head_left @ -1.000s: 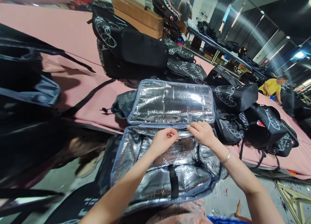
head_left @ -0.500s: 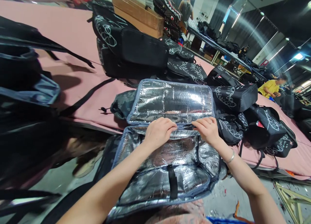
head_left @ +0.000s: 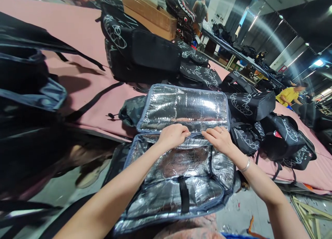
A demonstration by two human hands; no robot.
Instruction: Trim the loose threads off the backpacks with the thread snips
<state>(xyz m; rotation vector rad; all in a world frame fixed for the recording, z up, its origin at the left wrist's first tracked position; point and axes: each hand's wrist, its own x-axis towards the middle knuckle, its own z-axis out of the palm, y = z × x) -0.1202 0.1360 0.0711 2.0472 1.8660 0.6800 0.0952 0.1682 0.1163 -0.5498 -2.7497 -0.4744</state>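
— What is counted?
— One open, box-shaped bag lined with silver foil point(head_left: 204, 192) is seen at the near edge of a long pink-covered table point(head_left: 72, 21); one brown cardboard box point(head_left: 147, 16) is placed beyond the bag.
— And what is contained?
— One black fabric strap point(head_left: 184, 195) is seen along the bag's near wall; its single foil-lined lid point(head_left: 178, 106) is folded back.
— Which pose is taken?
— At the bag's blue-grey hinge seam point(head_left: 195, 134), the left hand point(head_left: 172, 136) is bent, thumb and forefinger pinched on the edge; the right hand point(head_left: 219, 139) is bent alongside, fingers pressed together, thumb hidden, so its grip cannot be told.
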